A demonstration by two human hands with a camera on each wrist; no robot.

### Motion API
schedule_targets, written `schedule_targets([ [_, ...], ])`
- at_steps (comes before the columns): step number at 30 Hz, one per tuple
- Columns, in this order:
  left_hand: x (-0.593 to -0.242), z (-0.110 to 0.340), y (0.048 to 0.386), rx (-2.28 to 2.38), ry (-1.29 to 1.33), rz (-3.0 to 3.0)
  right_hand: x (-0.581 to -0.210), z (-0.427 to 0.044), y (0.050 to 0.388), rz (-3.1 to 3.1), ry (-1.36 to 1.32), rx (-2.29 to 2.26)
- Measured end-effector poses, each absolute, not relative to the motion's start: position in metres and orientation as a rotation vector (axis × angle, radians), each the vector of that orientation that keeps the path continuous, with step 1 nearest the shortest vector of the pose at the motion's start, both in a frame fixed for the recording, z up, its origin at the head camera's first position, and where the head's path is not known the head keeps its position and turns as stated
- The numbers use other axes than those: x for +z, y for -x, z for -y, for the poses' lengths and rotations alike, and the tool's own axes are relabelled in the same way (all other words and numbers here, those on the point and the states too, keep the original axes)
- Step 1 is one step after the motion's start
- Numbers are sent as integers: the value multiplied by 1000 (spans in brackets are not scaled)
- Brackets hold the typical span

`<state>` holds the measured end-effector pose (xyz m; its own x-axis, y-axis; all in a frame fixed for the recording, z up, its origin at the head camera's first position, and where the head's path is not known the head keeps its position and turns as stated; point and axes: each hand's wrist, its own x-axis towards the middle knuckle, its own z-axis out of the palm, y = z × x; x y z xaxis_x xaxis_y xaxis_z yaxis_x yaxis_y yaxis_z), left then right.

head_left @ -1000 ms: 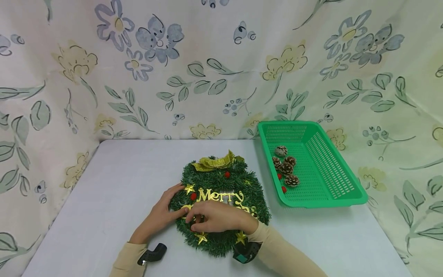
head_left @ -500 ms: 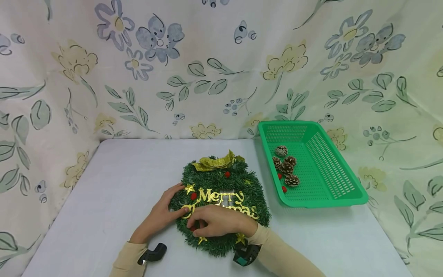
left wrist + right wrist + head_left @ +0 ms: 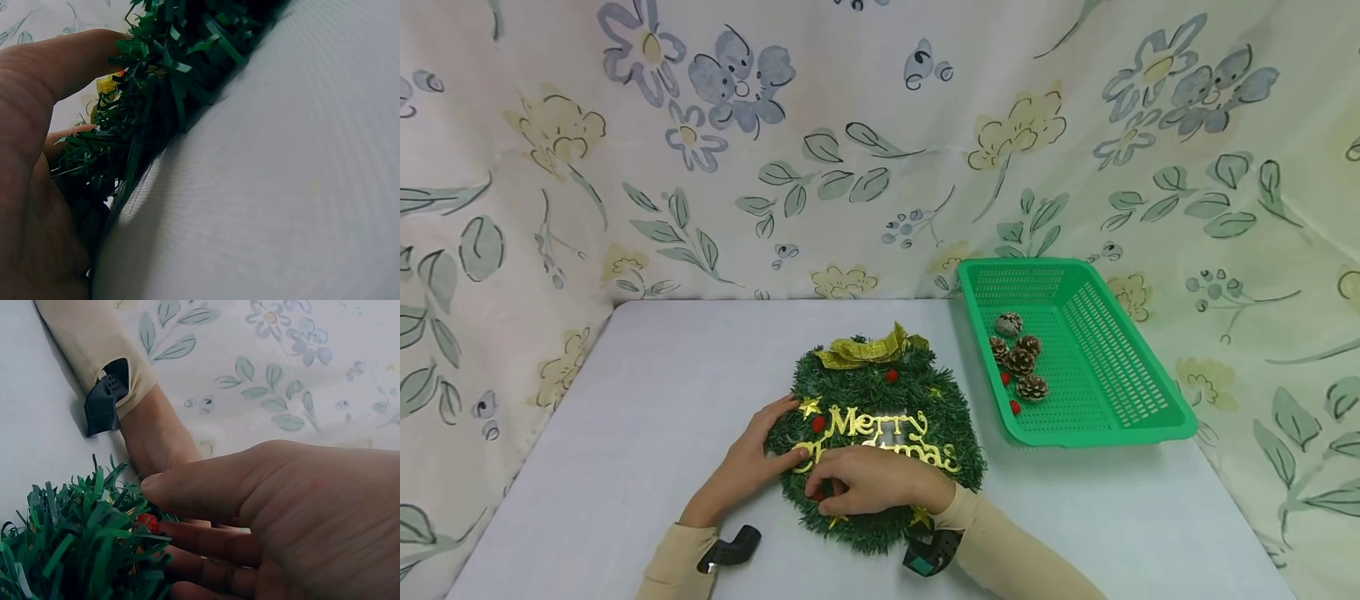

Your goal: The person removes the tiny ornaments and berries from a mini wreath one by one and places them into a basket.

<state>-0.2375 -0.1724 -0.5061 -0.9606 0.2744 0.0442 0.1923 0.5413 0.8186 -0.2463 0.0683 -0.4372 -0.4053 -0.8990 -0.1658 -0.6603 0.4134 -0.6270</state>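
A green tinsel Christmas wreath (image 3: pixel 880 383) lies on the white table, with gold "Merry Christmas" lettering (image 3: pixel 880 425), gold stars, red balls and a gold bow (image 3: pixel 868 350) at its far side. My left hand (image 3: pixel 745 462) holds its left edge, thumb on the tinsel near the lettering; the left wrist view shows the thumb and a finger about the tinsel (image 3: pixel 181 69). My right hand (image 3: pixel 876 479) reaches across the near-left part, fingers curled at a small red ball (image 3: pixel 148 522). Thumb and index finger pinch at this ball, low in the tinsel. The hand covers part of the lettering.
A green plastic basket (image 3: pixel 1105 437) stands to the right of the wreath. Inside it lie several pine cones (image 3: pixel 1020 361) and two red balls (image 3: pixel 1015 407). Floral cloth (image 3: pixel 850 208) hangs behind and beside the white table (image 3: pixel 677 358).
My right hand has lowered slightly toward the tinsel and its fingers have closed in at the red ball, uncovering more lettering. My left hand stays on the wreath's left edge.
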Motion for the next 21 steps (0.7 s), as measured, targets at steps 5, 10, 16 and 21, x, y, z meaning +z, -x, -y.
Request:
schedule_targets([
  [5,-506,173,238,1413,-410,-2677,-436,-69,246,-2197,1329,-636],
  [10,-506,173,239,1417,-410,-2675,-435,-67,245,-2227,1309,-596],
  [16,-508,172,239,1418,-409,-2680,-435,-66,244,-2238,1290,-573],
  [21,-508,173,239,1421,-418,-2684,-434,-66,244,-2229,1287,-578],
])
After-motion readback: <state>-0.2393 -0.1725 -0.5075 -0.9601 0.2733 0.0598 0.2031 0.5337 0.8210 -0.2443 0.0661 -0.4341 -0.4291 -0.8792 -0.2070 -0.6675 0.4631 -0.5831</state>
